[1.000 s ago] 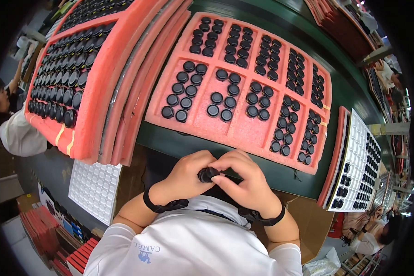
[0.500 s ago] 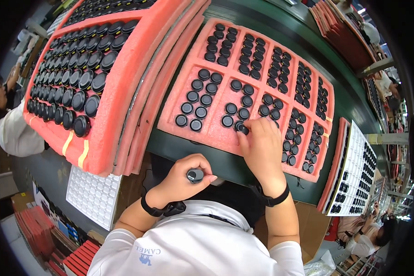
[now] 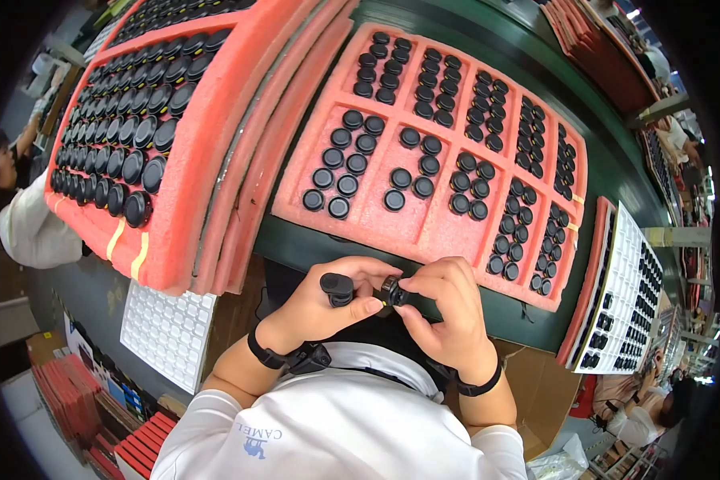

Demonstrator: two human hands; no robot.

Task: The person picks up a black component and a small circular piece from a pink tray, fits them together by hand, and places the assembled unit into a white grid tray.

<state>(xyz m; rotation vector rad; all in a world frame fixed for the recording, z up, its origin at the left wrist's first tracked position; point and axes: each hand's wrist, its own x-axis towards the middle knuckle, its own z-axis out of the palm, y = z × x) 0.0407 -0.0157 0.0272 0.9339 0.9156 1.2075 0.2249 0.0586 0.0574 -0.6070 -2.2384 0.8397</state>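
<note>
Fingertips of both hands pinch one small black round part at lower centre of the frame, just below the near edge of the green table. Left hand also clamps a short black cylinder in its curled fingers; right hand closes on the part from the other side. Pink foam tray lies just above the hands, its near rim close to the knuckles; five recessed bays visible, each holding black round parts, too many to count surely. Stacked pink trays fill the upper left, overhanging the table edge. White grid tray at lower left; another white tray at right. Little open room between trays.
</note>
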